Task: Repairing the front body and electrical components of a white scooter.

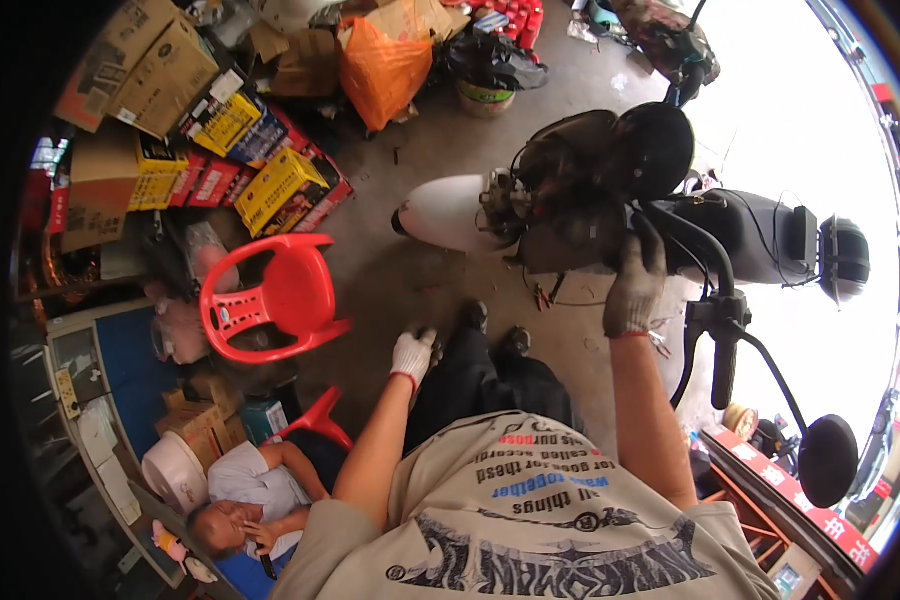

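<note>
My right hand [636,290], in a dirty grey work glove, reaches up to a motor scooter with its fingers stretched out against the dark bodywork [570,245] by the handlebar [715,320]. Nothing shows in its grasp. My left hand [412,357] hangs low beside my leg in a whitish knit glove with a red cuff. Its fingers are dark-stained and point away, so their closure is unclear. The scooter's white front part [450,213] points left, its black seat [745,225] lies to the right, and exposed parts and wires show between.
Red-handled pliers [542,297] lie on the floor under the scooter. A red plastic chair [300,295] stands left of me; a person [260,485] sits behind it. Stacked cartons [165,80] and an orange bag [385,68] line the far left. A round mirror [830,460] juts out right.
</note>
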`<state>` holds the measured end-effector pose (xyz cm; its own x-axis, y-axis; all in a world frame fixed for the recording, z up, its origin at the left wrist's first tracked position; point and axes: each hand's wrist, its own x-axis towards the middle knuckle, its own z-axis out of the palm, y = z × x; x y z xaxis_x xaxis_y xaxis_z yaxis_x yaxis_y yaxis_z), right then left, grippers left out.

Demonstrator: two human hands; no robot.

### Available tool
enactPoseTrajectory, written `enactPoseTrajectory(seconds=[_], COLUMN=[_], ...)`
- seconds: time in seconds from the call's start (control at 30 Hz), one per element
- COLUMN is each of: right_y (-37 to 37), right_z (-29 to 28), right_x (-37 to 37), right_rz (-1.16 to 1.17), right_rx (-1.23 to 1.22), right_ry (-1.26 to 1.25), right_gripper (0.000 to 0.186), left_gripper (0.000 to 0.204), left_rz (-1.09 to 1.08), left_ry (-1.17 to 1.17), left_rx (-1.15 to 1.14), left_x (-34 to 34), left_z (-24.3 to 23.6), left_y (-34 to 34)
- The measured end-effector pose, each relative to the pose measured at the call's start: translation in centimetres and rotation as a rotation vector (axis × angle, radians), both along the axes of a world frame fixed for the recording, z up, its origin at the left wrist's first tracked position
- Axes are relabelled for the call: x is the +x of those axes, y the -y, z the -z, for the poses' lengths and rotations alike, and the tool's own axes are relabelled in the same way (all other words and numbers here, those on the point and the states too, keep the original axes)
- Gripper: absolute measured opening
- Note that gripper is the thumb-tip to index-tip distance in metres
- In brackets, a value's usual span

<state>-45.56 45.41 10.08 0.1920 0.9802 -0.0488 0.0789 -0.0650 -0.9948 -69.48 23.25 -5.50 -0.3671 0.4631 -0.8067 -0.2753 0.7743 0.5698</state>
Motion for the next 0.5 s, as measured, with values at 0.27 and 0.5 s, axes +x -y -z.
enactPoseTrajectory(seconds=[0.27,0.5], right_y=[6.1,13.5], right_z=[1.4,13.7], right_x=[-2.8,-3.0], right_rz=[-0.14,-0.023], right_rx=[-0.21,-0.669], right_ry=[0.066,0.265], right_gripper=[0.029,0.025], left_gripper=[0.013,0.017], left_rz=[0.107,0.658], left_ry=[-0.081,-0.61], left_rx=[0.075,0.325], left_x=[-6.9,-13.9], left_z=[-0.9,5.1], left_y=[-4.0,-13.3])
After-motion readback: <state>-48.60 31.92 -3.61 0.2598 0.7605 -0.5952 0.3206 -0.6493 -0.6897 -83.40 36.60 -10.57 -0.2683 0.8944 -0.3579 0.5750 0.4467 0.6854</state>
